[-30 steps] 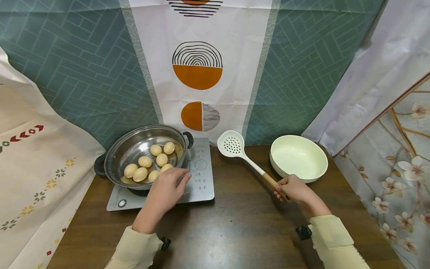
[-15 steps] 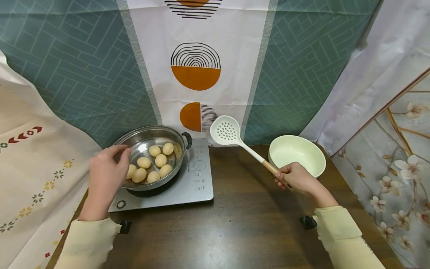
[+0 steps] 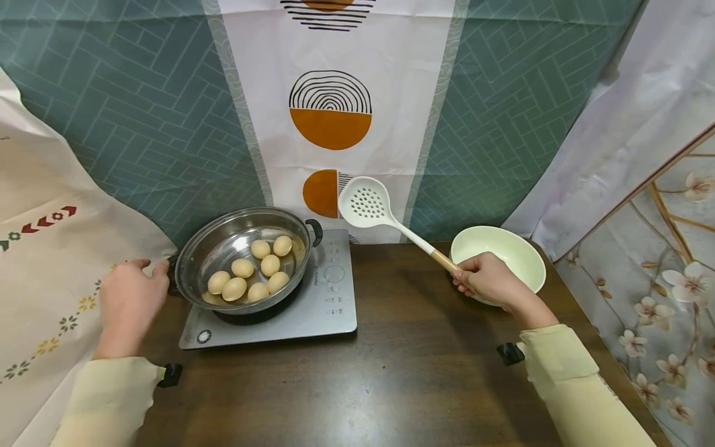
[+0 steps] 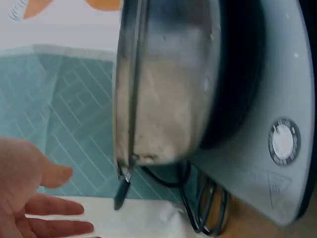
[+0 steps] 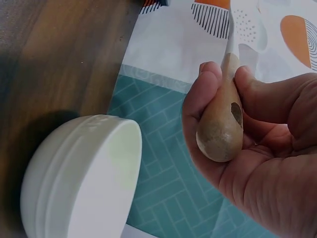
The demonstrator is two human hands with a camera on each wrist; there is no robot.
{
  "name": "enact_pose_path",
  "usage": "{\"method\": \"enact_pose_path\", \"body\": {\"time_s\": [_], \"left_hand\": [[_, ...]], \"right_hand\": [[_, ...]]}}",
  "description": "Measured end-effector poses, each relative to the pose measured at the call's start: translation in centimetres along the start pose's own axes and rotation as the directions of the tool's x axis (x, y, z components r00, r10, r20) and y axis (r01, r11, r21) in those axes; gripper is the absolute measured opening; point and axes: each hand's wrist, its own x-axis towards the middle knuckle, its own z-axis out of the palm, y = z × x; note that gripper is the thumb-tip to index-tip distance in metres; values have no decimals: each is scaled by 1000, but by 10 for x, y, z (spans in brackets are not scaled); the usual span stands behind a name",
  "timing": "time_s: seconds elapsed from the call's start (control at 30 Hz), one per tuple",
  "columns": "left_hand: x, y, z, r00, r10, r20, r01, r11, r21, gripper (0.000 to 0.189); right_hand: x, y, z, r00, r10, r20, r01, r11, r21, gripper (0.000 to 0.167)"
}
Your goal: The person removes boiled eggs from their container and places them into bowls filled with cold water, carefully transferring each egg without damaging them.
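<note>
With curled fingers, my right hand (image 3: 491,282) grips the wooden handle of a white slotted skimmer (image 3: 365,202), whose perforated head is raised off the table to the left. The right wrist view shows the handle's butt end (image 5: 220,136) between thumb and fingers. My left hand (image 3: 131,298) is beside the steel pot (image 3: 192,273), near its left black handle (image 4: 122,192). In the left wrist view its fingers are extended, apart from the handle and holding nothing. Several light-brown eggs (image 3: 234,288) lie in shallow liquid in the pot.
The pot stands on a grey induction cooker (image 3: 335,316), with a black cord (image 4: 183,198) behind it. A pale green bowl (image 3: 519,257) sits at the right, partly behind my right hand. Patterned cloth (image 3: 167,124) hangs behind the wooden table (image 3: 357,385).
My left hand has moved left, across the front of the pot to its left side. My right hand has lifted the skimmer off the table, its head moving up and left.
</note>
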Motion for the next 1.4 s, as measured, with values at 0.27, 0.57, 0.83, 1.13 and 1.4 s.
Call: {"method": "enact_pose_path", "body": {"time_s": [0.27,0.57,0.83,1.13,1.4], "left_hand": [[5,-18,10,998,7,60,-7,1000,-7,41],[12,-19,15,996,78,-30,-79,996,-32,26],[20,-19,19,994,98,-53,-100,994,-32,22],[28,-18,20,998,59,-21,-59,998,-27,25],[36,-19,16,998,47,41,-47,999,-17,27]], "right_hand": [[3,-6,-4,999,-33,-13,33,998,-62,21],[3,-9,-8,997,-77,-5,76,992,-104,19],[10,-13,-5,996,-82,-39,74,983,-168,21],[14,-21,-2,986,-137,-94,109,959,-264,20],[21,-38,2,971,-210,-118,152,914,-375,17]]}}
